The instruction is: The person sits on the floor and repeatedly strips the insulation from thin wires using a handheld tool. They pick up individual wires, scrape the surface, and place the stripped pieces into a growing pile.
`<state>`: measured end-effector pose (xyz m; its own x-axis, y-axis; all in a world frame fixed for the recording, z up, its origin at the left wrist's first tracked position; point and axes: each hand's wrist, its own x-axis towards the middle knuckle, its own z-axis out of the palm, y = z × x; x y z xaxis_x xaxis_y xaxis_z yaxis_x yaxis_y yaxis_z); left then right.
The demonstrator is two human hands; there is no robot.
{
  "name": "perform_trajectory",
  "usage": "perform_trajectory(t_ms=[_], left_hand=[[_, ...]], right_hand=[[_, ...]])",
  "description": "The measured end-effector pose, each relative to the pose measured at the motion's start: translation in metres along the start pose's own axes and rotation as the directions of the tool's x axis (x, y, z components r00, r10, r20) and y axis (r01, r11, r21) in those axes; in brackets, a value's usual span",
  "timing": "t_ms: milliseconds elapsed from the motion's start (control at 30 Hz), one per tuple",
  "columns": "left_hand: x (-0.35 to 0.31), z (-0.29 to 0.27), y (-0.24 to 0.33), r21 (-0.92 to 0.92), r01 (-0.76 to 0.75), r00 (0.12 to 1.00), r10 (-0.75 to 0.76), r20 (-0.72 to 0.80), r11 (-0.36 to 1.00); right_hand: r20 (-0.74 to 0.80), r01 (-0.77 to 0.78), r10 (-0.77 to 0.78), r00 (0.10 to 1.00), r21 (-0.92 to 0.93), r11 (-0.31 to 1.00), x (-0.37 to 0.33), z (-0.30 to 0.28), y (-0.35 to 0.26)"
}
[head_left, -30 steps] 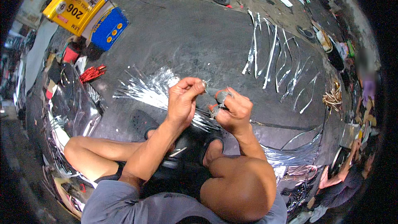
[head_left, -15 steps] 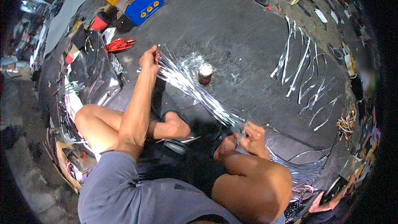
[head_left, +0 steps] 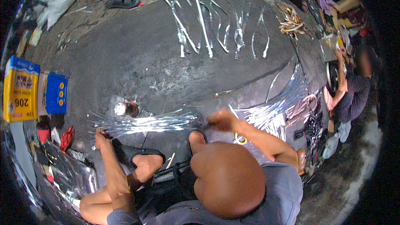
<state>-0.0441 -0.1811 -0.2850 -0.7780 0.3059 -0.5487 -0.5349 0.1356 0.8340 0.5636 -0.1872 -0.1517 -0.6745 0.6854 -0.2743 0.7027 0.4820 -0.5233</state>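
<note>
Strips moved: in the head view, the silver strip bundle (head_left: 146, 124), stretched aslant between both hands half a second ago, is now laid crosswise on the dark floor sheet (head_left: 112, 54); its right end has been left by the right hand (head_left: 223, 121), and the view has been turned.
Left hand: the left hand (head_left: 101, 138) is placed at the bundle's left end; whether strips are gripped cannot be told.
Right hand: blurred, it is set apart from the bundle's right end; its finger spread and any hold cannot be told.
Yellow loop: a yellow loop (head_left: 240, 138) is partly covered by the right forearm.
Silver-topped can: the can (head_left: 126, 109) is stood just beyond the bundle.
Second strip pile: more silver strips (head_left: 266, 118) are heaped right of the right hand.
Strip row: separate strips (head_left: 203, 27) are spread along the sheet's far edge, with a gold-brown bundle (head_left: 293, 21) beside them.
Left edge: a red bundle (head_left: 67, 138) is placed near a yellow-and-blue container (head_left: 21, 91).
Right edge: another person (head_left: 354, 93) is seated.
</note>
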Motion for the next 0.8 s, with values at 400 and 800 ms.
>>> perform_trajectory(t_ms=[400, 800], left_hand=[[-0.089, 0.052, 0.052, 0.698, -0.464, 0.691, 0.716, -0.1, 0.545], [-0.34, 0.147, 0.004, -0.04, -0.888, 0.077, 0.236, 0.969, 0.457]], right_hand=[[-0.514, -0.855, 0.819, 0.253, 0.277, 0.438, 0.007, -0.103, 0.258], [-0.001, -0.772, 0.792, 0.611, -0.225, 0.595, -0.019, -0.118, 0.04]])
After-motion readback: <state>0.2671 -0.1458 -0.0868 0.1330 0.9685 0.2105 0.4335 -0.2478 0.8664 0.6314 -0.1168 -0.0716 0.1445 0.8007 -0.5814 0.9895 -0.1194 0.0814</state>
